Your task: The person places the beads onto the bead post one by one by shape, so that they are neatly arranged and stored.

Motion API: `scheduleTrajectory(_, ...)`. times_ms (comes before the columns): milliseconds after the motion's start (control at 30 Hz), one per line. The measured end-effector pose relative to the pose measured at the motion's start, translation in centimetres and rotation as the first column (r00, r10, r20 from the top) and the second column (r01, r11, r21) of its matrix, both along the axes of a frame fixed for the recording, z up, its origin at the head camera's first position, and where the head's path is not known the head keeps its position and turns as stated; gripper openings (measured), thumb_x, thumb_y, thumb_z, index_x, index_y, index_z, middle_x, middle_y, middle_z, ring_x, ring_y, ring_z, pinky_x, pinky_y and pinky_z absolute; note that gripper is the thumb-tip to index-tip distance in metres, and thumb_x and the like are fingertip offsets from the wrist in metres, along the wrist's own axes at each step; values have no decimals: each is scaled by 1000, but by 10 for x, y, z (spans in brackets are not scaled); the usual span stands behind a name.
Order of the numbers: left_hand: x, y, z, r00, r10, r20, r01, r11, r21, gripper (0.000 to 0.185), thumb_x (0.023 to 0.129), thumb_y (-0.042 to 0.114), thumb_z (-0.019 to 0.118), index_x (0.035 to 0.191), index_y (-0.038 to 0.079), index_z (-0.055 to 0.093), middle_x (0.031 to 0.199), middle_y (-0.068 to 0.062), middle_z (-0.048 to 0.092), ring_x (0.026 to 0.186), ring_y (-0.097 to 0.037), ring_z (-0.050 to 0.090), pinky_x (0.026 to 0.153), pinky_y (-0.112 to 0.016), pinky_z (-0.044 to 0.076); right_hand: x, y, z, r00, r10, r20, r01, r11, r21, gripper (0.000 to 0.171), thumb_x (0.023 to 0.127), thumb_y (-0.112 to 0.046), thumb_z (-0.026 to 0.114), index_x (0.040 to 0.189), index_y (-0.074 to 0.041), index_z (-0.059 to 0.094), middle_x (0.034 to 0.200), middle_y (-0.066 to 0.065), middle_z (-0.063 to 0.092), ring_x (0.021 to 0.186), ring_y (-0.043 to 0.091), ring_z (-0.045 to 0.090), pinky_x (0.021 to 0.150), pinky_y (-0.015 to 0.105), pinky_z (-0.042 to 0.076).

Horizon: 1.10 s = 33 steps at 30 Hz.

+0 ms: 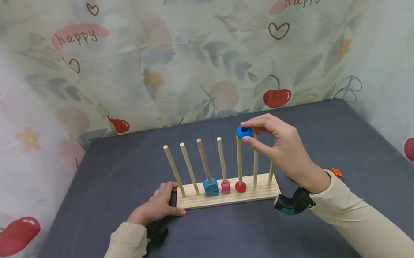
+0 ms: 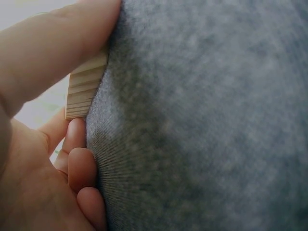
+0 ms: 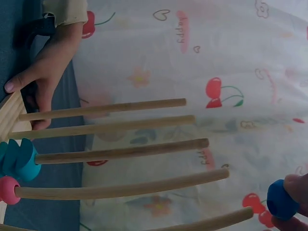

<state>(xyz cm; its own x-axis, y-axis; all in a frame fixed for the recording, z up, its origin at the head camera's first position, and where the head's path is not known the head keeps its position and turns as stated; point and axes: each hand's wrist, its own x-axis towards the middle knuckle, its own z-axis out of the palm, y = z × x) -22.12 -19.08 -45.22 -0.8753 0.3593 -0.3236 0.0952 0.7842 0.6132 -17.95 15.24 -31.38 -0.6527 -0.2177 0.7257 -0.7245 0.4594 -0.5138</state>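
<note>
The right hand (image 1: 283, 144) pinches a blue, faceted bead with a central hole (image 1: 244, 136) between thumb and fingertips, near the tip of a round, pale wooden peg (image 1: 239, 157). The left hand (image 1: 158, 205), lower and well apart, grips the end of a rectangular, pale wooden base (image 1: 202, 203). The bead is probably light, rigid and somewhat slippery; hold its outer sides, hole unobstructed. The base appears stiff; hold its end, outside the pegs.
</note>
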Motion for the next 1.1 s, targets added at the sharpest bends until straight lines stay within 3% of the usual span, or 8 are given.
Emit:
scheduleTrajectory(133,1,0,1,1000,0,1,0,1000,-2,77,76,36,82,135,10,40,134,-14,38,119,-30,37,100,-55,29,-6,-6,-10,1000,-11,-28,11,1000,8,38,78,-2,78,114,-6,68,109,5,66,94,14,60,84,17,46)
scheduleTrajectory(300,1,0,1,1000,-3,-1,3,1000,-8,77,76,37,82,136,11,40,134,-14,38,119,-30,37,100,-55,29,-9,-11,-17,1000,3,0,-3,999,-38,37,79,2,76,115,-5,67,107,7,64,87,11,62,72,17,48)
scheduleTrajectory(433,1,0,1,1000,-2,-2,2,1000,-7,78,76,37,82,136,11,39,135,-14,38,118,-30,38,100,-55,29,-10,-14,-21,999,11,44,-8,998,-64,34,82,0,74,115,-5,67,107,7,63,80,9,59,66,17,45)
scheduleTrajectory(533,1,0,1,1000,-4,-5,4,1000,-5,78,76,37,81,136,10,39,134,-14,38,119,-30,37,100,-56,29,-11,-15,-27,993,12,113,-2,997,-82,32,86,-4,71,117,-6,66,107,7,63,85,11,61,65,18,42)
scheduleTrajectory(767,2,-1,1,1000,0,7,0,1000,-4,79,77,38,81,137,10,39,135,-14,38,119,-31,37,101,-55,28,-10,-16,-42,950,77,302,-21,983,-184,43,91,-9,66,131,-7,50,120,10,59,108,21,59,80,17,47)
scheduleTrajectory(933,1,0,1,1000,6,12,-6,1000,-10,79,76,39,81,137,11,39,135,-13,38,119,-30,37,102,-55,29,-8,-17,-55,909,150,389,-40,960,-276,47,92,-8,65,133,-3,44,121,14,55,114,28,56,89,17,46)
scheduleTrajectory(1100,2,0,2,1000,-3,-1,3,1000,-8,78,77,37,81,136,9,39,135,-15,38,120,-31,37,101,-56,28,-7,-17,-72,889,137,438,-13,962,-274,46,92,-10,65,132,-2,44,122,15,56,112,24,57,95,29,47)
